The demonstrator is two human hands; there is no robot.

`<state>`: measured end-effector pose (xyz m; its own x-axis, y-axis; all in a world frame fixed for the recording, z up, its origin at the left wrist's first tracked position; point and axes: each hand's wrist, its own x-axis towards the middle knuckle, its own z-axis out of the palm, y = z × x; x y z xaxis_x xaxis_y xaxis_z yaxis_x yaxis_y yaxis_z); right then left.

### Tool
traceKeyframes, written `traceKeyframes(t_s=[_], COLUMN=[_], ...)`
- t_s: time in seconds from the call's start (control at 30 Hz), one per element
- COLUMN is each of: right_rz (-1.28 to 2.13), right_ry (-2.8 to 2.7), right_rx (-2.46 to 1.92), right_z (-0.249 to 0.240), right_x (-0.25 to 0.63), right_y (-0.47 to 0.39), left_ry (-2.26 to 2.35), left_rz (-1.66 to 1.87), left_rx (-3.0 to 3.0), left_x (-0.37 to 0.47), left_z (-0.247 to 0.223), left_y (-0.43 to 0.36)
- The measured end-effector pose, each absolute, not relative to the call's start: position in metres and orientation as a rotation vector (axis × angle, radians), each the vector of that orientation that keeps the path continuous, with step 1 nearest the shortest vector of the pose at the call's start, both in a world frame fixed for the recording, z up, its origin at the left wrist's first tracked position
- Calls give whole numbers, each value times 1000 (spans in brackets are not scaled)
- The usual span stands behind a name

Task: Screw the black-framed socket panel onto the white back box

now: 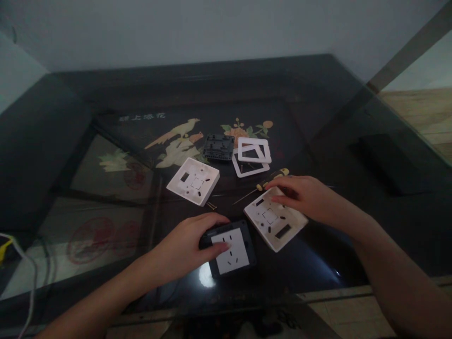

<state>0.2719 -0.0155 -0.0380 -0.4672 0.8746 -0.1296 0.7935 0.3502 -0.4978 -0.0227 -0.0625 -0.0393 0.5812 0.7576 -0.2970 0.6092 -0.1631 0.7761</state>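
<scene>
My left hand [201, 239] grips a wall socket [233, 256] with a white face and dark frame, thumb on its face and fingers at its far edge. My right hand [294, 193] pinches the upper edge of a white mounting box [270, 216], its thumb inside the open side. Another white mounting box [193, 181] lies left of it, open side up, with screws [212, 205] by its corner. Behind my right fingers is a screwdriver [257, 188] with a yellow and black handle, its shaft pointing left.
Farther back lie a dark socket body [219, 147] and two overlapping white frames [269, 153], with screws seen inside them. The glass-topped table [310, 136] reflects light and meets a pale wall. A white cable [34, 282] hangs at the left edge.
</scene>
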Motion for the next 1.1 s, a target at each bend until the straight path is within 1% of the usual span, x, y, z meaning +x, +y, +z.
traceKeyframes(t_s=[0.37,0.5,0.67,0.93,1.1], right_rz=[920,984,1178,1470,1464], right_ry=[-2351,-2311,-2222,-2140,-2172], right_rx=[-1622,-1616,-1583,-1485,-1416], right_z=[-34,-33,-33,-31,-31], right_x=[269,269,266,252,240], right_y=[-15,-16,-17,-23,-29], left_ry=[1094,1092,1026,1033,1067], left_rz=[340,393,466,528,592], left_rx=[1767,1516,1206,1153,1166], left_x=[-28,-30,-30,-27,-29], left_z=[-38,-35,-33,-33,-32], left_y=[-56,-56,-58,-57,-58])
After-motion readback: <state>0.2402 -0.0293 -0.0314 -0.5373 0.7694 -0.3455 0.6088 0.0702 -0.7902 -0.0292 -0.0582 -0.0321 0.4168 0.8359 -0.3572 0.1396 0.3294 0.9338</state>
